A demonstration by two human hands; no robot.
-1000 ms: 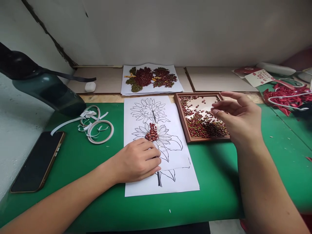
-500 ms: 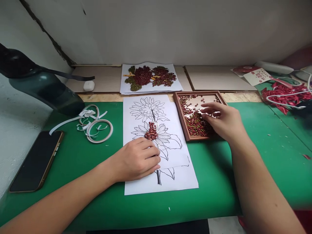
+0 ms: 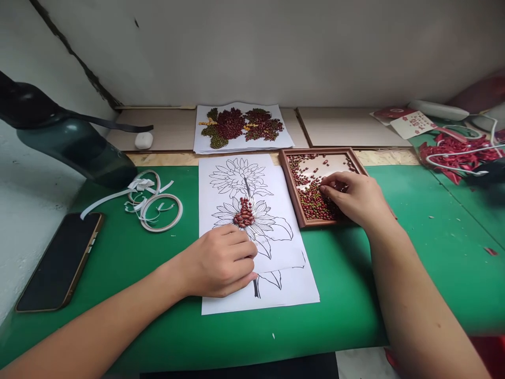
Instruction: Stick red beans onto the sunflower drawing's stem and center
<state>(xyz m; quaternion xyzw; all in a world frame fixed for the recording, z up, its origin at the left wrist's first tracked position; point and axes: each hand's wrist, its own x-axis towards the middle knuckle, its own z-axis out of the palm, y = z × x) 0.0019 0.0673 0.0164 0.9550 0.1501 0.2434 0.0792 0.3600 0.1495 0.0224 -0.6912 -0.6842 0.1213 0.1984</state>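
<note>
My left hand [image 3: 221, 260] rests on a white sheet with a flower line drawing [image 3: 236, 302]. Its fingers are curled together, and what is under them, if anything, is hidden. Just above its fingers a cluster of reddish-brown beans [image 3: 244, 215] covers the middle of the lower drawn flower, with smaller red beans above. My right hand [image 3: 349, 197] reaches into a brown framed tray [image 3: 294, 197] of small red and green beans [image 3: 315, 202]. Thumb and forefinger are pinched together at the beans; whatever is between the tips is too small to make out.
A finished bean picture [image 3: 240, 126] lies behind the drawing. On the left are a phone [image 3: 59, 263], tape rings [image 3: 161, 213], a dark bottle [image 3: 74, 137] and a white earphone case [image 3: 144, 140]. Red ribbon [image 3: 453, 152] and a white cable lie at far right.
My right hand has lowered to the beans in the tray, and its parted thumb and forefinger have closed together. My left hand stays on the sheet.
</note>
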